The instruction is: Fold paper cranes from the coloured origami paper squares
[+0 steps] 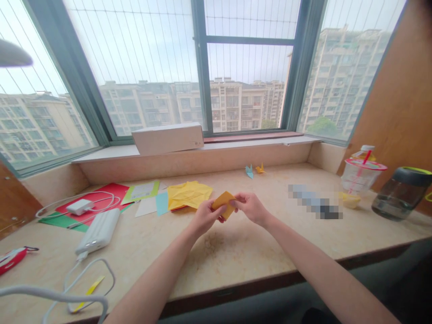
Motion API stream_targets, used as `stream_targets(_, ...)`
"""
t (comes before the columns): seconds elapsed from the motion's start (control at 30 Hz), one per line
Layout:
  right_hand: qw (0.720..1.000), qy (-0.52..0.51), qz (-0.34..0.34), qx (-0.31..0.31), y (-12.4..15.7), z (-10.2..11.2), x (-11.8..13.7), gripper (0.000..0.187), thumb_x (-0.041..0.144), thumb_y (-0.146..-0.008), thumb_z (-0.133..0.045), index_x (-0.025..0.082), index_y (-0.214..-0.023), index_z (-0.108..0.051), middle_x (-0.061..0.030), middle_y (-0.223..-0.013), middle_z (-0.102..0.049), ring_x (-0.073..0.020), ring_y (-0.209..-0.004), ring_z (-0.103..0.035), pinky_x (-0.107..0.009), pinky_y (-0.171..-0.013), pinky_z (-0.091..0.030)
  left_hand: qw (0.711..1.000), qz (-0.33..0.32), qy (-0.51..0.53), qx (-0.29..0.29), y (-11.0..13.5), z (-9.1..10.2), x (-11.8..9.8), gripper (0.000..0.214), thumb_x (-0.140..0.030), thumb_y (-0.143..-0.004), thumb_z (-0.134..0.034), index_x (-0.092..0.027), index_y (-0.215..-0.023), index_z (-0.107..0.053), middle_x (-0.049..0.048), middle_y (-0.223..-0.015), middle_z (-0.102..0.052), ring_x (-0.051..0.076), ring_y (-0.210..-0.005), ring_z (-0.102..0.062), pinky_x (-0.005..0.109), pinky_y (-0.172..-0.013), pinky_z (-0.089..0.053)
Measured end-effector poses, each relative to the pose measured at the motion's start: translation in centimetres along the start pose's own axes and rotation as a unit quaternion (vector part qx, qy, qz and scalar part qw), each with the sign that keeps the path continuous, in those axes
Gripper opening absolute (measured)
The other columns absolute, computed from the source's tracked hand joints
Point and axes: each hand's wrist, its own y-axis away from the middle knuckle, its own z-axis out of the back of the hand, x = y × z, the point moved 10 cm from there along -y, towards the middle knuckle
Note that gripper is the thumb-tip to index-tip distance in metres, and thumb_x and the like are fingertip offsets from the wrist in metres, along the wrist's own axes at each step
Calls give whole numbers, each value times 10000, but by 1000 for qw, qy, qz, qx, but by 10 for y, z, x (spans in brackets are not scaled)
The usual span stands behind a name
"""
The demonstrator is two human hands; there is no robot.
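A small folded piece of orange paper point(224, 203) is held above the marble counter point(236, 252), near its middle. My left hand point(205, 217) pinches its left side, fingers closed on the paper. My right hand point(250, 208) grips the right side with thumb and fingers. A crumpled yellow sheet point(188, 194) lies just behind my left hand. Two small folded paper cranes, one blue point(249, 171) and one orange point(259, 169), stand farther back near the window ledge.
To the left lie red and green sheets point(101, 198), a white charger with cable point(79, 206), a white power bank point(99, 230) and a red object point(13, 258). A white box point(168, 137) rests on the sill. A plastic cup point(360, 174) and a dark-lidded jar point(401, 193) stand right.
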Motion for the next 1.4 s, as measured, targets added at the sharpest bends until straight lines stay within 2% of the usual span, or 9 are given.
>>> stream_targets(0.3, 995, -57, -15, -79, 3, 9, 2, 384, 538, -711, -732, 160, -759, -681, -28, -632, -655, -140, -570, -542, -275, -549, -450, 994, 8, 93, 62, 7, -17, -12, 383, -450, -804, -693, -84, -919, -706, 107, -773, -705, 157, -593, -656, 243, -541, -508)
stream_targets(0.5, 994, -109, -18, 5, 3, -6, 8, 381, 488, -731, -743, 156, -915, -711, -62, -854, -728, -151, -690, -608, -273, -637, -477, 996, -7, 90, -16, 6, -10, -11, 360, -465, -813, -681, -109, -867, -680, 70, -730, -697, 155, -550, -652, 237, -493, -492)
stream_targets(0.67, 994, -101, -39, -22, 3, 2, 2, 375, 485, -728, -731, 146, -888, -734, -59, -805, -733, -169, -679, -626, -293, -635, -486, 1000, -2, 0, -25, 7, -12, -7, 529, -575, -870, -538, -97, -686, -672, 78, -589, -669, 128, -450, -595, 220, -441, -446)
stream_targets(0.73, 996, -74, -44, -17, 3, 3, -1, 372, 490, -715, -738, 144, -851, -740, -46, -754, -722, -161, -642, -612, -283, -601, -476, 999, -12, 0, -42, 7, -8, -9, 525, -587, -880, -507, -108, -726, -657, 55, -573, -651, 122, -445, -582, 213, -427, -427)
stream_targets(0.9, 998, -51, -45, 8, 5, -5, -7, 411, 535, -762, -689, 134, -837, -738, -49, -728, -709, -161, -626, -611, -276, -582, -479, 989, -57, -5, -139, 8, 14, -21, 394, -517, -853, -592, -146, -719, -580, -20, -585, -564, 93, -507, -529, 187, -452, -387)
stream_targets(1.0, 998, -53, -26, -11, 6, -6, -3, 401, 537, -794, -657, 150, -854, -743, -54, -754, -717, -180, -646, -633, -292, -598, -501, 988, -61, -19, -143, 7, 16, -22, 400, -504, -851, -597, -153, -667, -543, -33, -556, -515, 84, -483, -501, 185, -432, -370)
stream_targets(1.13, 998, -29, -4, -63, 9, 3, 2, 366, 495, -833, -629, 160, -891, -764, -60, -764, -734, -231, -707, -676, -320, -631, -526, 992, -34, 28, -118, 4, 10, -10, 374, -527, -868, -563, -156, -823, -542, -34, -547, -564, 108, -408, -555, 199, -390, -410)
stream_targets(1.27, 980, 92, 35, -175, 15, 30, 11, 379, 482, -881, -570, 168, -898, -781, -67, -742, -747, -278, -761, -692, -342, -654, -522, 986, -15, 20, -163, 4, 21, 2, 409, -502, -859, -593, -151, -1054, -516, -13, -664, -626, 121, -447, -623, 211, -443, -482)
stream_targets(1.4, 965, 195, 84, -154, 17, 25, 23, 342, 443, -911, -548, 200, -960, -784, -64, -840, -775, -278, -787, -704, -352, -699, -526, 989, 3, 46, -140, 1, 16, 11, 492, -486, -854, -617, -166, -1197, -468, 81, -925, -665, 152, -610, -696, 299, -599, -575)
